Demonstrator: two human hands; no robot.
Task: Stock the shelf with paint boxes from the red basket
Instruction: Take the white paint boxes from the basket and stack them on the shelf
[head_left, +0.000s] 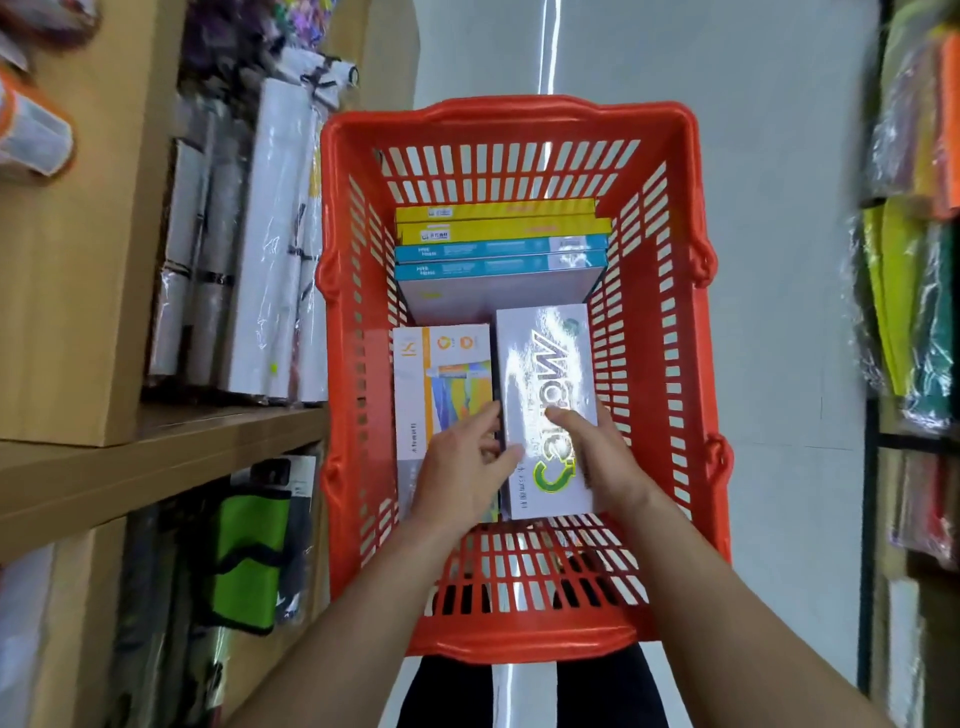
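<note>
— Two hands are down in the red basket (511, 122), nearest the camera. What have they got?

— Both are on the white glossy box (545, 384). The left hand (460, 475) clasps its left edge, thumb on the top face and the other fingers curled down the side. The right hand (592, 457) grips the right side, thumb laid across the lid, fingers wrapped round the edge.

— Any writing on it?

— Large silver letters, upside down from here; they look like "Marie's", with a green swirl beneath. Glare hides the small print.

— And beside it?

— Just to its left lies a white and orange box (441, 384), flat on the basket floor, showing a paint tube and colour swatches. Its characters are too small to read.

— Farther in?

— Standing on edge against the far wall, two teal boxes (498, 260) with white lettering I cannot make out, and behind them two yellow boxes (498, 223) with small white labels.

— The shelf?

— On the left, a wooden shelf (156, 447) carries white wrapped rolls (275, 234); a green and black pouch (249, 540) hangs below it.
</note>
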